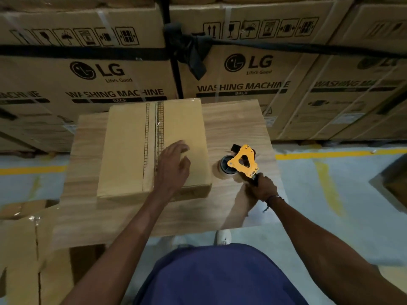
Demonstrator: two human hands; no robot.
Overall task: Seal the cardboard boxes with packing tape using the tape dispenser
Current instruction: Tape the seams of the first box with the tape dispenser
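A closed cardboard box (127,150) lies on the left part of a wooden table (237,126). Clear tape runs along its centre seam, beside printed ladder-like lines. My left hand (172,167) hovers over the box's right half near the seam, fingers relaxed and spread. My right hand (262,188) grips the black handle of a yellow tape dispenser (242,160). The dispenser, with its clear tape roll, sits on or just above the table to the right of the box.
Large washing machine cartons (99,69) stacked behind the table form a wall. More cardboard boxes (24,249) stand on the floor at the lower left. A dark object (394,186) sits at the right edge. Yellow floor lines run on both sides.
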